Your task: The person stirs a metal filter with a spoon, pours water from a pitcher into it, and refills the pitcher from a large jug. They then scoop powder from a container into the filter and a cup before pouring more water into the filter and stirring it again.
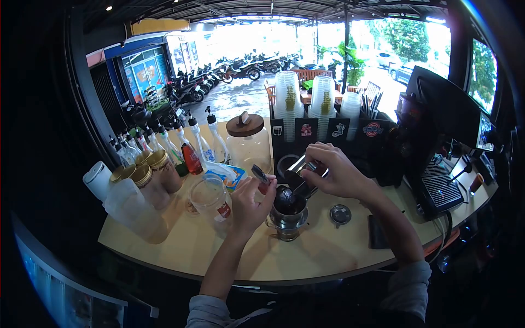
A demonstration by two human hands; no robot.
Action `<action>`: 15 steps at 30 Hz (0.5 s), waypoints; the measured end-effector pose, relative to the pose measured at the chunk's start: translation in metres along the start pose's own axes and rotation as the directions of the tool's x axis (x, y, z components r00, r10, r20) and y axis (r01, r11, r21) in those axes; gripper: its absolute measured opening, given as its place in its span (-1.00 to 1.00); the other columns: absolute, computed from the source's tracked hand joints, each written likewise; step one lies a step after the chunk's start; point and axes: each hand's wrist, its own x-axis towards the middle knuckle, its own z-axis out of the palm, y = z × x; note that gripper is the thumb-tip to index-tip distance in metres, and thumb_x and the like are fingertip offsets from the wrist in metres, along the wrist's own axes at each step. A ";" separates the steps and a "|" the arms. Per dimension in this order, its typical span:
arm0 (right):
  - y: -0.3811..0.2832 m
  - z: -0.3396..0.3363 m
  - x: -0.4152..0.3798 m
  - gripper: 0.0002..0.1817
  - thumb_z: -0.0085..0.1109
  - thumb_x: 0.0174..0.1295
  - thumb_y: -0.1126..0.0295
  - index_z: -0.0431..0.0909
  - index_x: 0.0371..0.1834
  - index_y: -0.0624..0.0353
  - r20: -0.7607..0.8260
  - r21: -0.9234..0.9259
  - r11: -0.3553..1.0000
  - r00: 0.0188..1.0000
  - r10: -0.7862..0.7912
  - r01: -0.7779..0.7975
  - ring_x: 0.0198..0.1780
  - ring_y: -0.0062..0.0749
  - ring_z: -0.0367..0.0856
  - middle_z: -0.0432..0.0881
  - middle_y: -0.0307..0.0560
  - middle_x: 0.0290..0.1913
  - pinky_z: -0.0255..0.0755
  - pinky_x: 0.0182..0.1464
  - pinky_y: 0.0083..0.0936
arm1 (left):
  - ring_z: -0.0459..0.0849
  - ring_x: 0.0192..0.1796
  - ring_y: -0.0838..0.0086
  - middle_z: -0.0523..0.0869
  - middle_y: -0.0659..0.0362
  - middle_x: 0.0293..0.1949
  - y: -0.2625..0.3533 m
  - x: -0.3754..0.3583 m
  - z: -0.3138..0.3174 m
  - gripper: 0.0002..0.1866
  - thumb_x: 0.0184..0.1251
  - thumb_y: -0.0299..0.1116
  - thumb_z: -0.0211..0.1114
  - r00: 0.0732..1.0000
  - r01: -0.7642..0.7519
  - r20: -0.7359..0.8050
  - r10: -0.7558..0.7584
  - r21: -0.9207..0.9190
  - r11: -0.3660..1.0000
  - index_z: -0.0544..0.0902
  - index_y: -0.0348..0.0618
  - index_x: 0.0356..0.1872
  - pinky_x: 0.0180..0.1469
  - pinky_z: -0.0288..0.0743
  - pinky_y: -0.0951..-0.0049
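My left hand point(250, 210) pinches a dark spoon point(260, 174), its handle end sticking up past the fingers. The spoon's rounded dark bowl appears to be over the mouth of a metal drip coffee filter point(289, 220). My right hand point(339, 172) grips a shiny metal cup point(298, 165) from above, tilted toward the filter. What is inside the cup cannot be made out. On the counter to the right lies a small round metal filter piece point(340, 215). A clear plastic jar point(209, 197) with a red label stands left of my left hand.
Pump bottles point(192, 158) line the counter's left side beside brown-topped containers point(164, 167). A glass jar with a wooden lid point(245, 126) stands behind my hands. Stacked plastic cups point(288, 98) rise from a black holder point(353, 131). An espresso machine point(437, 180) stands at right.
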 end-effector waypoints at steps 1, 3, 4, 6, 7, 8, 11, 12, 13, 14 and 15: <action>0.000 0.000 0.000 -0.78 0.22 0.13 0.41 0.35 -0.43 0.27 -0.001 0.000 1.000 1.000 0.000 0.000 -0.44 -0.22 0.46 0.39 -0.07 -0.50 0.34 -0.22 -0.35 | 0.61 -0.48 0.38 0.63 0.19 -0.58 0.001 0.000 -0.001 -0.92 0.15 -0.47 0.37 1.000 -0.011 -0.002 0.011 0.012 1.000 0.67 -0.19 -0.33 -0.33 0.41 0.37; 0.002 0.000 -0.002 -0.77 0.22 0.13 0.40 0.35 -0.43 0.26 -0.017 -0.042 0.999 1.000 -0.012 0.011 -0.42 -0.22 0.45 0.39 -0.08 -0.51 0.33 -0.23 -0.36 | 0.61 -0.48 0.38 0.63 0.19 -0.59 0.002 0.001 -0.002 -0.92 0.15 -0.47 0.37 1.000 -0.023 -0.004 0.023 0.024 0.999 0.67 -0.18 -0.33 -0.33 0.40 0.37; 0.003 0.001 -0.002 -0.77 0.22 0.13 0.40 0.35 -0.43 0.26 -0.018 -0.041 0.999 1.000 -0.012 0.011 -0.42 -0.22 0.45 0.39 -0.08 -0.51 0.33 -0.23 -0.36 | 0.60 -0.48 0.39 0.62 0.20 -0.59 0.001 0.001 -0.002 -0.92 0.15 -0.47 0.37 0.999 -0.041 -0.008 0.041 0.045 0.998 0.68 -0.17 -0.34 -0.33 0.40 0.37; 0.005 0.001 -0.003 -0.77 0.22 0.13 0.39 0.35 -0.43 0.25 -0.032 -0.058 0.998 0.999 -0.001 -0.001 -0.43 -0.24 0.44 0.38 -0.09 -0.52 0.31 -0.23 -0.36 | 0.60 -0.49 0.39 0.62 0.21 -0.59 0.000 0.001 -0.004 -0.93 0.15 -0.47 0.37 0.998 -0.058 -0.012 0.059 0.066 0.996 0.68 -0.17 -0.34 -0.33 0.40 0.37; 0.005 0.001 -0.003 -0.77 0.22 0.13 0.39 0.35 -0.43 0.25 -0.032 -0.057 0.998 0.999 -0.001 -0.001 -0.43 -0.24 0.44 0.38 -0.09 -0.52 0.31 -0.23 -0.36 | 0.59 -0.47 0.42 0.63 0.20 -0.58 0.001 0.001 -0.005 -0.93 0.16 -0.49 0.37 0.998 -0.066 -0.002 0.066 0.078 0.995 0.68 -0.19 -0.33 -0.31 0.40 0.40; 0.006 0.001 -0.003 -0.76 0.23 0.13 0.39 0.34 -0.43 0.25 -0.034 -0.035 0.999 0.999 0.033 -0.034 -0.44 -0.24 0.42 0.37 -0.10 -0.53 0.30 -0.22 -0.35 | 0.59 -0.45 0.46 0.64 0.18 -0.56 0.001 0.002 -0.006 -0.92 0.16 -0.51 0.36 0.997 -0.074 0.008 0.074 0.090 0.993 0.68 -0.20 -0.32 -0.29 0.41 0.43; 0.006 0.002 -0.003 -0.76 0.23 0.13 0.39 0.34 -0.43 0.24 -0.042 0.024 0.996 0.995 0.088 -0.087 -0.45 -0.26 0.39 0.36 -0.11 -0.54 0.28 -0.21 -0.32 | 0.59 -0.43 0.41 0.63 0.17 -0.55 0.002 0.002 -0.010 -0.91 0.16 -0.52 0.36 0.993 -0.122 0.019 0.121 0.133 0.984 0.67 -0.19 -0.31 -0.28 0.40 0.41; 0.007 0.003 -0.003 -0.76 0.23 0.13 0.39 0.34 -0.43 0.24 -0.049 0.060 0.992 0.993 0.110 -0.107 -0.45 -0.26 0.38 0.36 -0.11 -0.55 0.27 -0.20 -0.32 | 0.59 -0.43 0.41 0.63 0.17 -0.55 0.003 0.002 -0.011 -0.91 0.16 -0.52 0.36 0.993 -0.122 0.019 0.121 0.134 0.983 0.67 -0.19 -0.31 -0.28 0.40 0.41; 0.007 0.004 -0.003 -0.76 0.23 0.13 0.39 0.34 -0.43 0.24 -0.049 0.060 0.993 0.993 0.109 -0.106 -0.45 -0.26 0.38 0.36 -0.11 -0.55 0.27 -0.20 -0.32 | 0.58 -0.43 0.39 0.63 0.17 -0.54 0.004 0.002 -0.012 -0.91 0.16 -0.52 0.36 0.991 -0.136 0.024 0.134 0.147 0.980 0.67 -0.19 -0.30 -0.28 0.40 0.40; 0.008 0.005 -0.002 -0.77 0.23 0.13 0.39 0.34 -0.43 0.23 -0.056 0.031 0.996 0.995 0.081 -0.079 -0.45 -0.27 0.38 0.36 -0.12 -0.55 0.27 -0.20 -0.32 | 0.57 -0.43 0.38 0.63 0.17 -0.54 0.005 0.003 -0.013 -0.90 0.16 -0.52 0.35 0.989 -0.149 0.030 0.146 0.161 0.976 0.66 -0.19 -0.29 -0.28 0.39 0.39; 0.008 0.006 -0.002 -0.77 0.23 0.13 0.39 0.35 -0.42 0.23 -0.062 0.001 0.999 0.997 0.052 -0.052 -0.44 -0.27 0.38 0.35 -0.12 -0.55 0.27 -0.19 -0.33 | 0.57 -0.43 0.38 0.63 0.17 -0.54 0.006 0.003 -0.014 -0.90 0.16 -0.52 0.35 0.989 -0.149 0.030 0.146 0.162 0.975 0.66 -0.19 -0.29 -0.28 0.39 0.39</action>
